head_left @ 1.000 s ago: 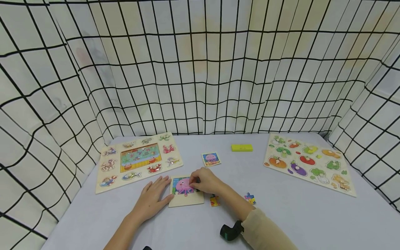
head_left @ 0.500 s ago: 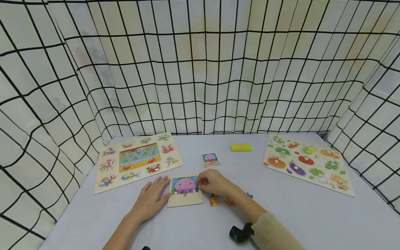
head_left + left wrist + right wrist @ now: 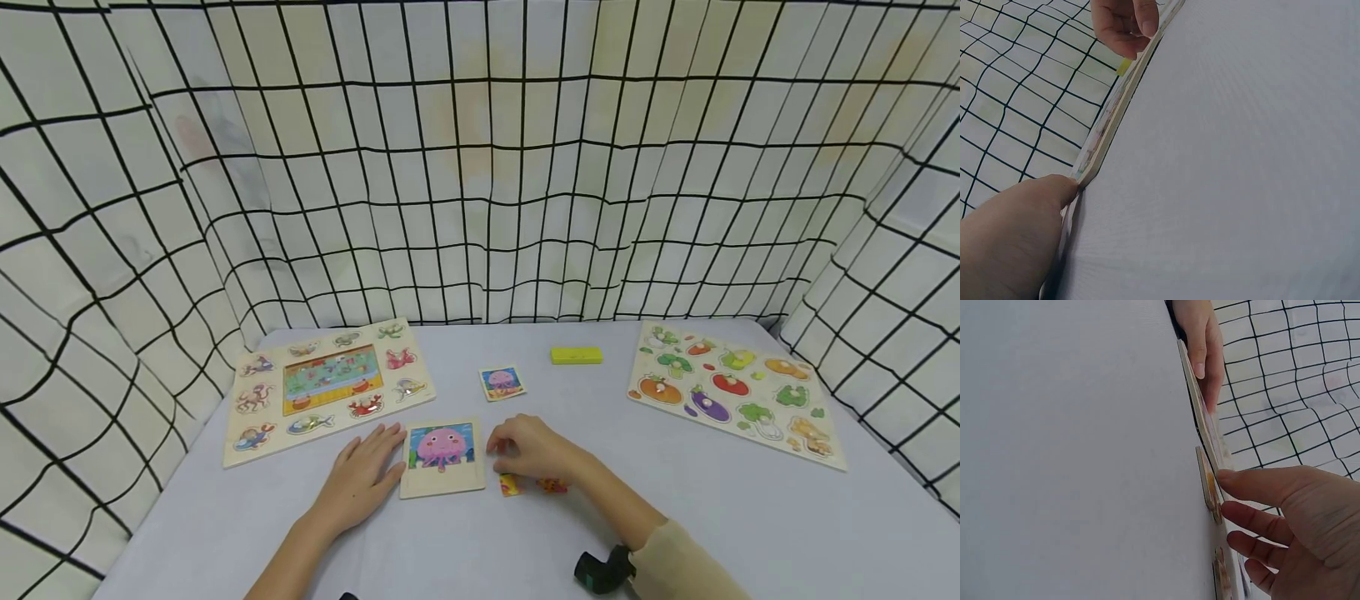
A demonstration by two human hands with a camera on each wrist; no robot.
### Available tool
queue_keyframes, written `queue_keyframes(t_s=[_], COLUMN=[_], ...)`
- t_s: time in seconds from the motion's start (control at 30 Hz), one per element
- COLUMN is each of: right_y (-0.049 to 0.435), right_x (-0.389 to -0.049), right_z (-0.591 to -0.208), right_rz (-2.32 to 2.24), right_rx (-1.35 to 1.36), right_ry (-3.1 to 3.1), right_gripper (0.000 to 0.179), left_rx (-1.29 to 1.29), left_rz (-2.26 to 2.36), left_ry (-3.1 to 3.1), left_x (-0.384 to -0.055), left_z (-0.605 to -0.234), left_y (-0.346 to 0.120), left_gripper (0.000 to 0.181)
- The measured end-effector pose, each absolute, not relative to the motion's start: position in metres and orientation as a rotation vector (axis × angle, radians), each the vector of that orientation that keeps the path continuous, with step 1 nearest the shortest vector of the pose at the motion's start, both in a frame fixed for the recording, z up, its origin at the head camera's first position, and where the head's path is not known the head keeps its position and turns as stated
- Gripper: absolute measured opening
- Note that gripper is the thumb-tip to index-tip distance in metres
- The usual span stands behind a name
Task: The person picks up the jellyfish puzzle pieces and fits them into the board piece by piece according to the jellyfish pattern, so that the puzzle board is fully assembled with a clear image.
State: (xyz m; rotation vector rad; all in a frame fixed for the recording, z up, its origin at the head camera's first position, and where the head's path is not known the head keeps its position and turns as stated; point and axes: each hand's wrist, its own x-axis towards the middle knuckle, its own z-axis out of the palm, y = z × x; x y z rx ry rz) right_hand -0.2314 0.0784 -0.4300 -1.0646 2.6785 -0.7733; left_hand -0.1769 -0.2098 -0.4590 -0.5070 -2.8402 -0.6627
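Observation:
My left hand [image 3: 360,479] lies flat on the table, its fingertips and thumb touching the left edge of a small wooden puzzle board [image 3: 442,487]. A pink jellyfish picture [image 3: 441,446] fills the board's upper part; bare wood shows below it. To the board's right, my right hand [image 3: 528,450] hovers low with bent, loose fingers. In the right wrist view, its thumb [image 3: 1254,484] is apart from the fingers, and nothing shows between them. Beneath this hand lie a yellow puzzle piece [image 3: 509,486] and an orange puzzle piece [image 3: 553,486], both partly hidden.
Behind the board lies a small jellyfish picture card [image 3: 502,383], and a yellow block [image 3: 576,356] is farther back. A large sea-animal puzzle board [image 3: 242,452] lies at left, a vegetable puzzle board [image 3: 837,457] at right. Black netting over white cloth encloses the table.
My right hand has moved rightward off the jellyfish picture to over the loose pieces, uncovering the picture's right side. The right forearm now hides a blue piece seen earlier. My left hand stays put.

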Motion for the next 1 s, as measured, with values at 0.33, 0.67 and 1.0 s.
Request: queue_keyframes(t_s=[0.33,0.67,1.0], right_y=[0.097,0.102,0.100], right_x=[-0.219,-0.211,-0.207], right_z=[-0.428,-0.429,-0.427], right_rz=[-0.690,-0.627,-0.705], right_rx=[-1.046,-1.075,-1.011], right_ry=[2.665,2.707,2.689], right_gripper=[0.019,0.031,0.033], left_rx=[-0.506,-0.503,-0.503], left_rz=[-0.657,-0.657,-0.666], left_ry=[-2.849,-2.848,-2.854], left_x=[-0.178,-0.177,-0.177], left_z=[-0.461,-0.460,-0.460], left_y=[-0.210,-0.210,-0.209], left_gripper=[0.048,0.048,0.048])
